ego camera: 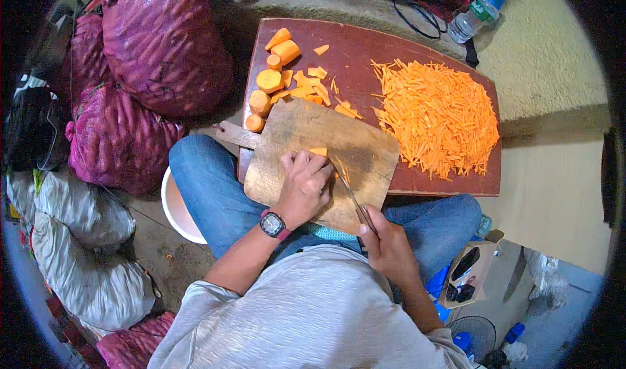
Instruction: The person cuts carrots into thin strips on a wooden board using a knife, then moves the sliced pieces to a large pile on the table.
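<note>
My left hand (pixel 307 185) presses a piece of carrot (pixel 319 151) down on a wooden cutting board (pixel 288 124), its fingers bent over the piece. My right hand (pixel 389 242) grips a knife (pixel 351 193) by the handle, with the blade beside my left fingertips. A few thin carrot strips (pixel 344 169) lie by the blade. The board rests partly on a red-brown table (pixel 352 41). Beyond it lie thick carrot chunks (pixel 270 80) and flat slices (pixel 313 86). At the right of the table is a large heap of shredded carrot (pixel 437 117).
Filled purple mesh sacks (pixel 161 46) and white sacks (pixel 93 271) stand at the left. A white basin (pixel 178 212) sits by my left knee. A plastic bottle (pixel 474 19) and black cable (pixel 415 14) lie behind the table; a fan (pixel 472 337) and cardboard box (pixel 481 290) are lower right.
</note>
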Demonstrator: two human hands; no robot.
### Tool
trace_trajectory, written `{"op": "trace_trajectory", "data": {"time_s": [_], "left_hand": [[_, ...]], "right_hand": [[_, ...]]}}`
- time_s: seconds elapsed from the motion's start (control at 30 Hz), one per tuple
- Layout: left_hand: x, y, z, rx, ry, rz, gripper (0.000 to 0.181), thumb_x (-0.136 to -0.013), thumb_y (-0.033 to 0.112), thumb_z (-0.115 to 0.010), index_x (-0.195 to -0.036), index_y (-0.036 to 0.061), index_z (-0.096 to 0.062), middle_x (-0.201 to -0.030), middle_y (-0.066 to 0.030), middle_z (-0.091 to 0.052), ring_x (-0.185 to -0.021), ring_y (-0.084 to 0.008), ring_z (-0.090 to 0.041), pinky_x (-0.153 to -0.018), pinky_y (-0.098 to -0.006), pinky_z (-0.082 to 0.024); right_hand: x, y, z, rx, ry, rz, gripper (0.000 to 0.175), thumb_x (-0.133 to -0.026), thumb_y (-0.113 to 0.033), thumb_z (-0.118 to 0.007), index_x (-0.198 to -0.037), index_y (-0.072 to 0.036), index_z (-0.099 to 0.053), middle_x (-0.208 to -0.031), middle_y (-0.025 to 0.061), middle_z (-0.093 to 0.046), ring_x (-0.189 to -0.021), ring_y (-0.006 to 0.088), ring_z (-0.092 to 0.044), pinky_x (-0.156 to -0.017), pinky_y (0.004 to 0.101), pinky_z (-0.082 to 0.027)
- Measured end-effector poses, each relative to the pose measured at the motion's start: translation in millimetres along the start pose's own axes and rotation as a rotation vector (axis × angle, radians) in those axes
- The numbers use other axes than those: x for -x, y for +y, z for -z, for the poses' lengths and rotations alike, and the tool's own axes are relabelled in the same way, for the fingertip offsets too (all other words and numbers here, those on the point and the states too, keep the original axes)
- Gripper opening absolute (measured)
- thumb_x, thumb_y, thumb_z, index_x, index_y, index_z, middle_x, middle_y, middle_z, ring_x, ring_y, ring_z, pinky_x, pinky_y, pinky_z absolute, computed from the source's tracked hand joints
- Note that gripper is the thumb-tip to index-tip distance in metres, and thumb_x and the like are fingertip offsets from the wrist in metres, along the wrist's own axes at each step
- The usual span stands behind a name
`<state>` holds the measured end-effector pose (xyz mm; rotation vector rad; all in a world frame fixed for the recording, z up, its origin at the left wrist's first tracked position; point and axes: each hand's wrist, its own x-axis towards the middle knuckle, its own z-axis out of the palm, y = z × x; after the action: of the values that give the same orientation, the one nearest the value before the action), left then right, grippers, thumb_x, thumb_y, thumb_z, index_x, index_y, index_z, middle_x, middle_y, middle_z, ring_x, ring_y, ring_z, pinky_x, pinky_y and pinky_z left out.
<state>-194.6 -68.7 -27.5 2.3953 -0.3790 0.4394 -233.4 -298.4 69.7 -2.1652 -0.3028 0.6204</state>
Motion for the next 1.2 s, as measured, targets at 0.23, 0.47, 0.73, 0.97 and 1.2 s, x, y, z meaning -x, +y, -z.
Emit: {"op": "trace_trajectory", "data": {"time_s": [0.23,0.47,0.73,0.97,1.2], "left_hand": [[2,-6,-3,-0.019,-0.014,0.019,0.032,-0.075,0.008,-0.081,-0.107,0.0044,-0.079,-0.104,-0.0061,-0.065,-0.106,-0.0287,-0.06,-0.1,-0.05,-0.038],[3,-6,-2,-0.003,-0.017,0.011,0.035,-0.076,0.008,-0.081,-0.11,0.0038,-0.079,-0.105,-0.0067,-0.066,-0.107,-0.0292,-0.06,-0.1,-0.0497,-0.037],[7,-9,-10,0.007,0.026,-0.003,0.034,-0.074,0.008,-0.08,-0.108,0.0042,-0.079,-0.106,-0.0083,-0.066,-0.108,-0.0306,-0.06,-0.099,-0.0508,-0.037],[4,-8,-7,0.0,0.024,0.02,0.03,-0.074,0.008,-0.08,-0.104,0.0049,-0.078,-0.107,-0.0077,-0.066,-0.107,-0.0306,-0.06,-0.099,-0.0513,-0.037],[2,-3,-4,-0.001,0.008,0.032,0.027,-0.075,0.008,-0.081,-0.101,0.0058,-0.079,-0.104,-0.0061,-0.067,-0.106,-0.0294,-0.06,-0.098,-0.0508,-0.037]], "right_hand": [[-11,4,0,0.031,0.018,0.033,0.032,-0.109,-0.017,-0.059,-0.138,-0.003,-0.059,-0.096,0.029,-0.072,-0.093,0.0512,-0.074,-0.079,0.0543,-0.058],[-14,-3,-6,0.003,0.05,0.019,0.033,-0.11,-0.018,-0.058,-0.138,-0.002,-0.06,-0.097,0.0304,-0.071,-0.093,0.0523,-0.073,-0.078,0.0541,-0.057],[-4,1,0,-0.019,0.05,-0.008,0.034,-0.109,-0.018,-0.057,-0.139,-0.001,-0.062,-0.097,0.0307,-0.071,-0.094,0.0531,-0.073,-0.079,0.0524,-0.057],[0,4,-3,-0.025,0.101,0.065,0.032,-0.11,-0.021,-0.058,-0.136,-0.002,-0.062,-0.09,0.029,-0.07,-0.086,0.0523,-0.072,-0.075,0.0521,-0.056],[-6,2,-9,0.043,0.075,0.001,0.03,-0.111,-0.022,-0.058,-0.133,-0.002,-0.062,-0.092,0.0291,-0.071,-0.088,0.0524,-0.072,-0.076,0.0518,-0.057]]}}
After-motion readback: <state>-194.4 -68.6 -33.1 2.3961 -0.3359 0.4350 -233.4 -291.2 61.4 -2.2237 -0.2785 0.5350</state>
